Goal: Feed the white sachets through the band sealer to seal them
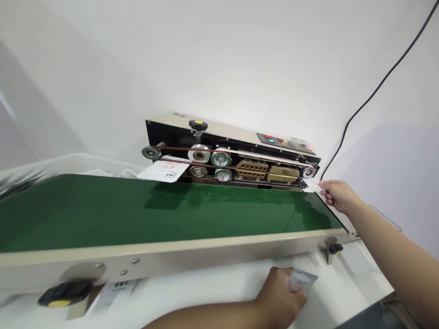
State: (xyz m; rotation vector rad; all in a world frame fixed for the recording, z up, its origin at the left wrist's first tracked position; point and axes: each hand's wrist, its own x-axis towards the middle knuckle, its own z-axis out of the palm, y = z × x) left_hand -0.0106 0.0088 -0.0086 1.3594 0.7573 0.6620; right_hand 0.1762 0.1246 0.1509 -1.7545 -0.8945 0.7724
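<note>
Holding a white packet (311, 184) by its outer edge, the right hand (338, 195) has its fingers pinched narrow just outside the right end of the machine (226, 130). The packet's far edge is at the rollers there; whether they grip it is too small to tell. At the left end, a second packet (163, 171) juts out over the green conveyor (103, 214), printed face up. I judge that one nearly through, and the one at the right only at its start. The left hand (284, 292) has its fingers closed on a greyish packet (302, 279) in front of the conveyor, well apart from the machine, so that one seems not yet begun. Other packets (128, 173) lie behind the conveyor's left part, and a lower packet (115, 292) shows beneath its front rail, apparently on the bench (192, 274). Whether those are finished, I cannot tell.
</note>
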